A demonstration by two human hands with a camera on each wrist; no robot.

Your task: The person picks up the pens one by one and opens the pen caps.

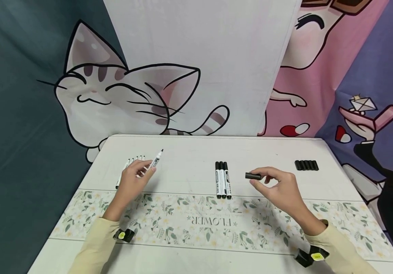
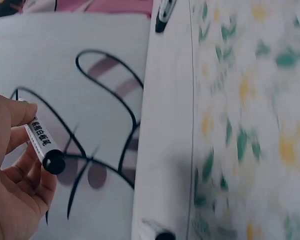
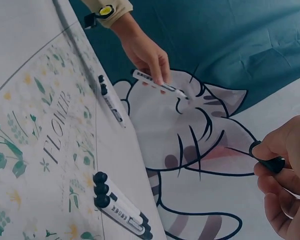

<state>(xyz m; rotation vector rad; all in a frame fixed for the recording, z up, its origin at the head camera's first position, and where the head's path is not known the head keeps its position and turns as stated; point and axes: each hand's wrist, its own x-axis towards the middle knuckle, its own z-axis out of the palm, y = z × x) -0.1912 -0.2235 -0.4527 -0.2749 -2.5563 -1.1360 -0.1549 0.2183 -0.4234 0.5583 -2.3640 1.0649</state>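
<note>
My left hand (image 1: 135,179) pinches an uncapped whiteboard marker (image 1: 156,159), its dark tip pointing up and away, above the left part of the table. In the left wrist view the black end of that marker (image 2: 40,137) faces the camera. Between thumb and fingers, my right hand (image 1: 280,188) holds a black marker cap (image 1: 253,176), raised over the table right of the middle. The cap (image 3: 266,157) shows also in the right wrist view. Marker and cap are well apart.
Three capped markers (image 1: 222,180) lie side by side mid-table. Several uncapped markers (image 1: 126,164) lie at the left, partly hidden by the left hand. Several black caps (image 1: 306,165) stand in a row at the right. A cat-print cloth (image 1: 196,102) hangs behind the table.
</note>
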